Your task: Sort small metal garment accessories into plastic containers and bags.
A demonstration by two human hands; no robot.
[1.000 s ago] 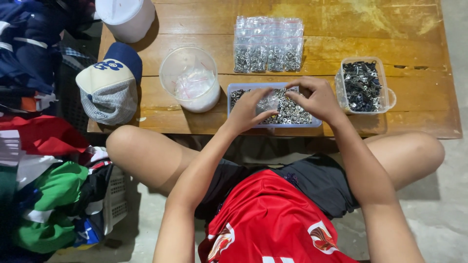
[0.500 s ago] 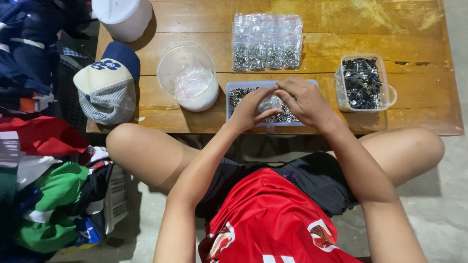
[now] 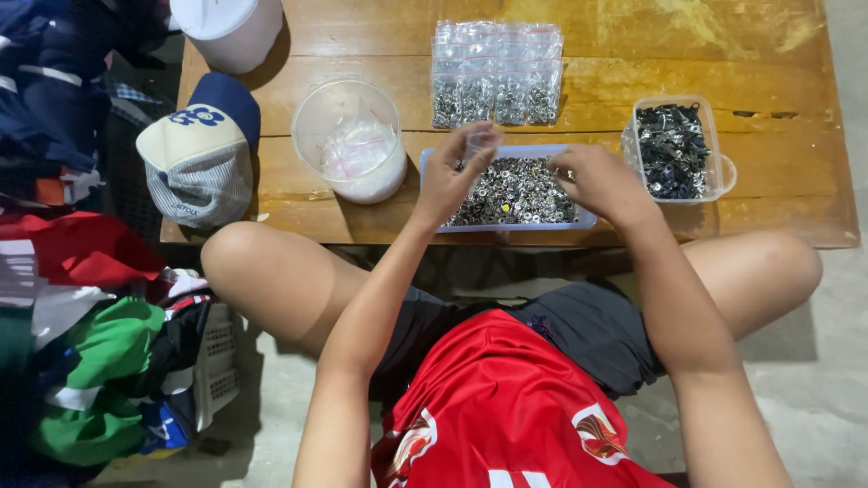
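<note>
Over the tray (image 3: 434, 163), left hand (image 3: 448, 176) has lifted a small bag (image 3: 481, 140).

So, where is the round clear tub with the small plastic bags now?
In the head view, the round clear tub stands on the wooden table, left of the tray of silver parts, beside the cap.

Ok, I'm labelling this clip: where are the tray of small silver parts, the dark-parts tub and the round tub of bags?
Silver-parts tray (image 3: 529, 193): head view, on the heaped parts.
Dark-parts tub (image 3: 673, 150): head view, on its contents.
Round tub (image 3: 307, 117): head view, on its left rim.
</note>
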